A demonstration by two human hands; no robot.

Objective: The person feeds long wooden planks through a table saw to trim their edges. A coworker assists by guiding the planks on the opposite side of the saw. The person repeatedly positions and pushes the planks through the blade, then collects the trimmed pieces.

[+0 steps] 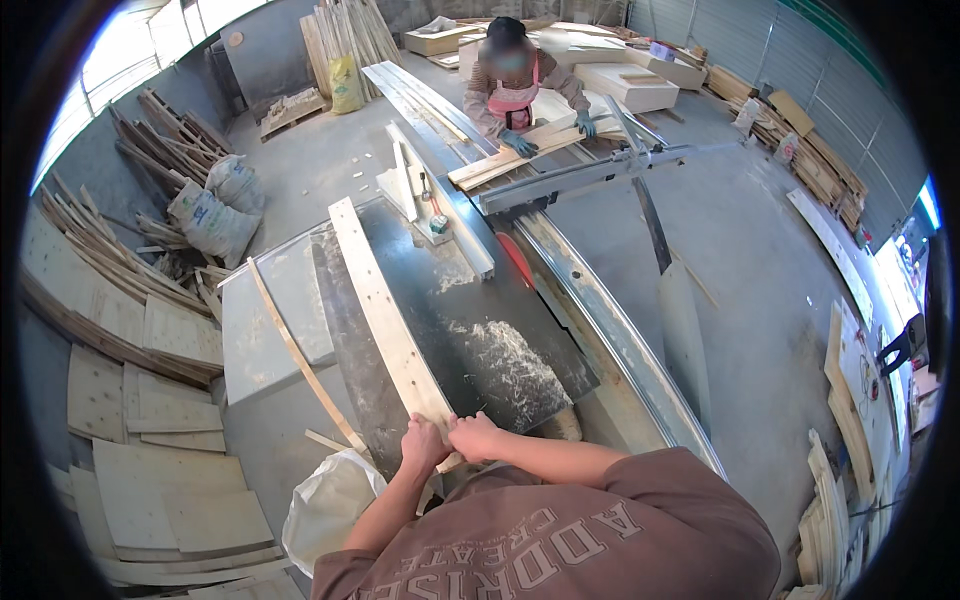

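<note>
Both grips closed on the near end of the long wooden plank [385, 305]: left hand [423, 445] and right hand [474, 436] side by side. Plank lying lengthwise on the dark saw tabletop [520, 330], sawdust [505, 360] alongside. Feeding step, by the look. Calls next for a steady, straight push. Farther off, a co-worker's gloved hands [518, 143] on stacked boards [520, 150].

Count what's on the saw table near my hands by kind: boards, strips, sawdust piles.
Long board, held at its near end by the left hand and right hand: 1
Thin strip: 1
Sawdust pile: 1
Total: 3
</note>
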